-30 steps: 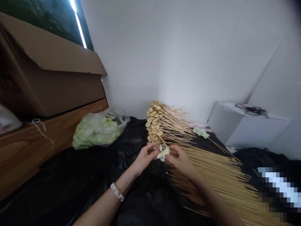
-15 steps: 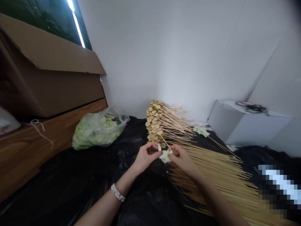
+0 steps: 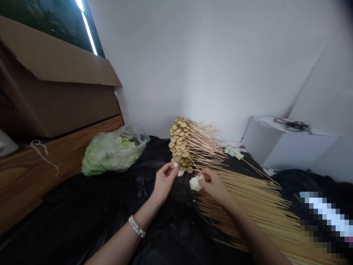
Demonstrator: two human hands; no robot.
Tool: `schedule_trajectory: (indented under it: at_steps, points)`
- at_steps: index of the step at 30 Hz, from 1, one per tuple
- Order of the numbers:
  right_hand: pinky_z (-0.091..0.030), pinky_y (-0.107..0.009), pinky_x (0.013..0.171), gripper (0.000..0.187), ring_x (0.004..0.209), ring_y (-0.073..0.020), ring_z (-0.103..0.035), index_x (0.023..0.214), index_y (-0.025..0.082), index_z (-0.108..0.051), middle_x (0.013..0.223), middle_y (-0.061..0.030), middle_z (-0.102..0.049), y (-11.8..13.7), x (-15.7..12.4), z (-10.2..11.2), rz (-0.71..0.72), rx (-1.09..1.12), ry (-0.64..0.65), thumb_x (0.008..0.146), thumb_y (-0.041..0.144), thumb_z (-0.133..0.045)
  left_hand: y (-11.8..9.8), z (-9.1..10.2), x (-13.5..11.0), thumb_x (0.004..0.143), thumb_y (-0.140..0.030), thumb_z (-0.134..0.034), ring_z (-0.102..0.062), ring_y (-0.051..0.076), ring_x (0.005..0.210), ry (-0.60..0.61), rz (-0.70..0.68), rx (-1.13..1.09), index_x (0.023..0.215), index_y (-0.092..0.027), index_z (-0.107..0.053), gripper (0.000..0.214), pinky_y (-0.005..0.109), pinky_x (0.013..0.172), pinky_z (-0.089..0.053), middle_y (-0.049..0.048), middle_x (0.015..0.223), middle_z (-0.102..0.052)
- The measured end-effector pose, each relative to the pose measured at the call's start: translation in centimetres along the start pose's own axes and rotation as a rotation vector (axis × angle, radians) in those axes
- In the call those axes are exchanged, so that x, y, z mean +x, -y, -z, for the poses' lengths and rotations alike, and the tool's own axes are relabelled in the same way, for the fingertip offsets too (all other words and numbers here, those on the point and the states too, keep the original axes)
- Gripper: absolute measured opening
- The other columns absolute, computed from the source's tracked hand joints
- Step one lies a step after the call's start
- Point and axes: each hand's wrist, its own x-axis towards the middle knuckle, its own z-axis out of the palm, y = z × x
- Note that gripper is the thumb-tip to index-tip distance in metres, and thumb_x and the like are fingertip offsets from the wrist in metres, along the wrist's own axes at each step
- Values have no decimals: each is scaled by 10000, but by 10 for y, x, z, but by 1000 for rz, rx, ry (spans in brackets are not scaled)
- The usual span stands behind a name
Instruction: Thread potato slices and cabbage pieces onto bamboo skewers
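Note:
My right hand (image 3: pixel 215 187) is closed on a thin wooden skewer (image 3: pixel 196 166), whose far end points up and left toward a pile of potato-like slices. A crumpled pale cabbage leaf (image 3: pixel 195 183) sits at the fingertips of that hand; whether the skewer passes through it I cannot tell. My left hand (image 3: pixel 163 182), with a beaded bracelet at the wrist, pinches a small white leaf piece (image 3: pixel 175 165). Just beside its fingers another white scrap (image 3: pixel 180 173) shows in front of the pile. The two hands are apart.
Skewers with round pale slices (image 3: pixel 179 141) are stacked against the wall. Many bare skewers (image 3: pixel 253 195) lie to the right, near a skewered leaf (image 3: pixel 234 152). A clear bag of cut leaves (image 3: pixel 110 152), a cardboard box (image 3: pixel 68 106) and a white box (image 3: pixel 298 151) stand around the black plastic sheet (image 3: pixel 110 213).
My left hand has moved up and left, away from the leaf at my right hand, with a small white piece in its fingers. The right hand stays nearly in place, still holding the skewer.

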Motion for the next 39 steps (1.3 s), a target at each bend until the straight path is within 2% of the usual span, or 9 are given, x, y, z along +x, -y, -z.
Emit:
schedule_trajectory:
  at_steps: [3, 9, 14, 16, 19, 22, 25, 29, 39]
  points:
    - [-457, -265, 555, 181, 600, -143, -558, 802, 216, -535, 652, 34, -593, 5, -3, -1, -52, 100, 50, 634, 274, -569, -5, 5, 7, 658, -446, -766, -610, 135, 777, -82, 131, -138, 918, -150, -692, 401, 248, 724, -482, 38, 849, -673]
    - [-485, -290, 618, 292, 609, -146, -581, 899, 219, -521, 663, 41, -614, 8, -6, -7, -103, 184, 133, 643, 313, -626, -2, 15, 11, 668, -439, -765, -617, 123, 757, 35, 258, -69, 997, -166, -678, 436, 215, 655, -449, 62, 901, -697]
    - [-474, -279, 617, 258, 632, -147, -577, 857, 205, -542, 684, 30, -607, 2, -3, -5, -49, 126, 108, 654, 339, -629, 6, 22, 12, 612, -417, -800, -597, 169, 723, 279, -14, 496, 899, -174, -728, 383, 278, 689, -457, 55, 815, -697]
    - [-476, -276, 608, 261, 639, -146, -573, 872, 202, -551, 702, 26, -603, 0, -2, -5, -28, 120, 82, 666, 346, -622, 4, 21, 10, 702, -423, -732, -608, 199, 817, 310, -183, 678, 883, -194, -740, 291, 310, 778, -455, 62, 870, -700]
    - [-477, -277, 595, 269, 631, -145, -567, 894, 194, -562, 709, 22, -605, -1, -2, -6, -10, 88, 48, 683, 352, -616, -3, 15, 2, 850, -423, -564, -616, 203, 908, 327, -306, 727, 975, -205, -726, 299, 312, 833, -453, 73, 971, -693]
    - [-492, -296, 640, 281, 674, -161, -591, 897, 187, -586, 741, 4, -637, 1, -4, -8, 22, 47, 49, 681, 359, -643, -8, 9, -6, 726, -428, -712, -621, 205, 892, 431, -337, 745, 1067, -203, -699, 408, 291, 801, -468, 73, 1008, -692]
    - [-496, -329, 768, 387, 814, -189, -627, 978, 183, -596, 869, -26, -676, 7, -7, -9, 48, 81, 97, 647, 349, -711, -4, 6, -9, 696, -412, -740, -616, 173, 747, 485, -271, 712, 978, -193, -724, 357, 265, 703, -470, 52, 878, -705]
    - [-478, -350, 852, 496, 917, -198, -625, 1048, 194, -578, 987, -38, -675, 14, -9, -8, 70, 149, 179, 612, 338, -765, 6, 5, -7, 687, -371, -746, -615, 177, 687, 425, -97, 500, 913, -165, -733, 305, 269, 656, -474, 67, 820, -712]
    - [-461, -367, 864, 337, 907, -209, -608, 942, 174, -630, 948, -51, -675, 16, -9, -3, 124, 4, 82, 672, 348, -733, 2, 5, -3, 652, -318, -785, -631, 155, 761, 388, 189, 109, 885, -147, -701, 300, 271, 753, -480, 62, 875, -696]
